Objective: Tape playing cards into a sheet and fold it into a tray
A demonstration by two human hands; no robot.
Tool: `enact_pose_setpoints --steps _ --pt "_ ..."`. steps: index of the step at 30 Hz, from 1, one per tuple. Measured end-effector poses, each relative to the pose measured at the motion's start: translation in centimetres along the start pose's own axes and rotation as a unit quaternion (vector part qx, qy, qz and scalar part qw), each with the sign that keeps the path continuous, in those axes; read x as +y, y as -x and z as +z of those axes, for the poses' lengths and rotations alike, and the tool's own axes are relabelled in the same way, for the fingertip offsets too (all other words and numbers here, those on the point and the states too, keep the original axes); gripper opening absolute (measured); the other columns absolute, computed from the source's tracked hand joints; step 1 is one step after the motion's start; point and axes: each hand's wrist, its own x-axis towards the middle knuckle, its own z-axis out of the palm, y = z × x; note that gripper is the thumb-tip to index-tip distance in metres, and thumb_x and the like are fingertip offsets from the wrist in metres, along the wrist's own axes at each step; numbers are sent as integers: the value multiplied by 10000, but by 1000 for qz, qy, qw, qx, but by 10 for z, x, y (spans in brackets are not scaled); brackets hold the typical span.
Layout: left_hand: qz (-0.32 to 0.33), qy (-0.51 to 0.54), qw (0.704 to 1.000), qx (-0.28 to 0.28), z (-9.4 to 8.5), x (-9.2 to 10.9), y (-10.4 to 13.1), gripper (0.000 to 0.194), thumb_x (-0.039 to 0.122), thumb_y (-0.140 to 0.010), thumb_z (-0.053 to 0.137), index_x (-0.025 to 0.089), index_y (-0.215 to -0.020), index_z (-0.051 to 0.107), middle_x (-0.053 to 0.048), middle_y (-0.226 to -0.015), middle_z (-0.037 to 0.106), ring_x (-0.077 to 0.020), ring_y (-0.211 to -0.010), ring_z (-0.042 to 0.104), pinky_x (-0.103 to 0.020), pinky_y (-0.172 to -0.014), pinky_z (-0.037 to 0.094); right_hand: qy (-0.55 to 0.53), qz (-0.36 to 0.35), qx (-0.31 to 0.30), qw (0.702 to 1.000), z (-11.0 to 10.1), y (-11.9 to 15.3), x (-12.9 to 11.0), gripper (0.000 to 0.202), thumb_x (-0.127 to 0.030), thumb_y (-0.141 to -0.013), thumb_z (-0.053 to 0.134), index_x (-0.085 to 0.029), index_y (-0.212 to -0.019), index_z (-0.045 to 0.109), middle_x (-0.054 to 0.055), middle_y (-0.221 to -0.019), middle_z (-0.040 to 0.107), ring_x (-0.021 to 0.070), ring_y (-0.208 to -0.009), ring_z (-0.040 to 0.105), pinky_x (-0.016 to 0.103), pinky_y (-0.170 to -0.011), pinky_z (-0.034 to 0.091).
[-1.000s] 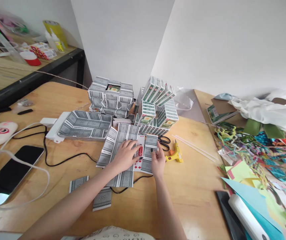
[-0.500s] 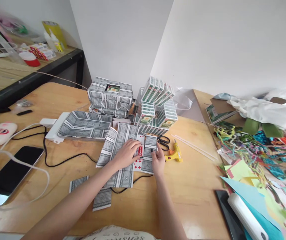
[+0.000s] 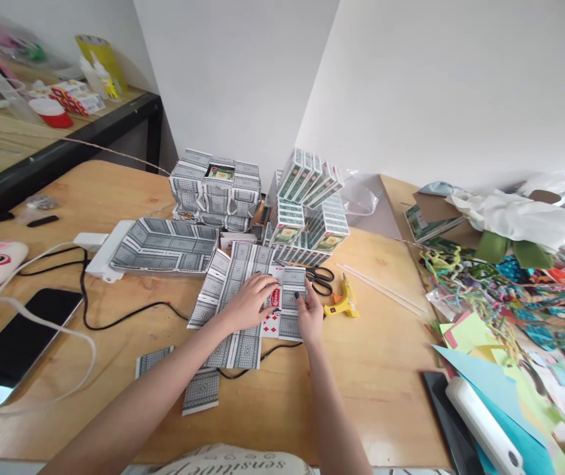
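My left hand [image 3: 253, 302] lies across a panel of joined grey-backed playing cards [image 3: 242, 346], its fingers reaching over red-printed card faces [image 3: 270, 323]. My right hand [image 3: 310, 316] grips the right edge of the narrow card strip [image 3: 289, 307], thumb on top and fingers at the outer side. To the left of the panel rests another slanted card piece [image 3: 209, 293]. An open tray made of cards [image 3: 163, 247] is behind my left forearm. Loose card pieces [image 3: 201, 392] lie below that forearm. Part of the panel is hidden under my left hand.
Stacked card boxes [image 3: 289, 221] and a card-covered block [image 3: 215, 191] stand at the back. Black scissors [image 3: 322, 280], a yellow glue gun [image 3: 345, 302] and clear sticks [image 3: 384, 290] are at right. A phone [image 3: 25, 340] and cables lie left; craft scraps [image 3: 509, 303] fill the far right.
The view has shifted slightly. The right-hand strip sits a little closer to the larger panel, and my right hand has moved slightly left with it. My left hand stays on the cards.
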Motion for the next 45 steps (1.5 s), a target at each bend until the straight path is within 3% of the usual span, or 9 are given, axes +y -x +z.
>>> enact_pose_setpoints --steps 4,10,16,27,35,45 --pt "2 4 1000 0 0 0 0 417 280 -801 550 205 -1200 456 -92 -1202 479 -255 -1187 391 -486 -1023 329 -12 -10 -12 1000 0 0 -2 609 -335 -759 511 -161 -1330 390 89 -1124 625 211 -958 601 385 -849 473" --pt "-1 6 1000 4 -1 0 0 409 286 -805 542 203 -1198 465 -90 -1204 479 -252 -1183 391 -480 -1027 325 -25 -16 -7 1000 1 2 -4 605 -345 -760 509 -165 -1327 393 98 -1140 618 221 -1020 584 402 -868 467" --pt "-1 3 1000 3 -1 0 1 415 291 -799 546 204 -1198 471 -93 -1199 487 -258 -1184 394 -484 -1029 317 5 -40 22 999 3 4 -6 550 -338 -762 497 -166 -1282 457 87 -1037 660 223 -993 594 388 -826 486" --pt "12 -10 1000 -7 -2 0 2 471 231 -777 555 229 -1235 443 -82 -1227 487 -254 -1197 397 -506 -1039 293 33 -29 14 999 2 -2 0 561 -342 -759 502 -154 -1285 454 68 -960 681 207 -866 620 369 -785 494" --pt "21 -46 998 -21 -3 1 2 426 205 -753 566 220 -1175 510 -63 -1248 490 -245 -1216 376 -482 -1057 279 66 -36 4 997 3 -6 4 545 -332 -761 504 -169 -1280 462 82 -1089 647 230 -1041 576 399 -890 447" --pt "4 -42 999 -24 -3 4 2 463 171 -752 543 197 -1206 458 -73 -1237 490 -231 -1204 391 -466 -1078 259 55 -26 1 998 4 -2 -2 547 -321 -769 496 -174 -1293 446 77 -1215 578 224 -1123 530 401 -946 411"
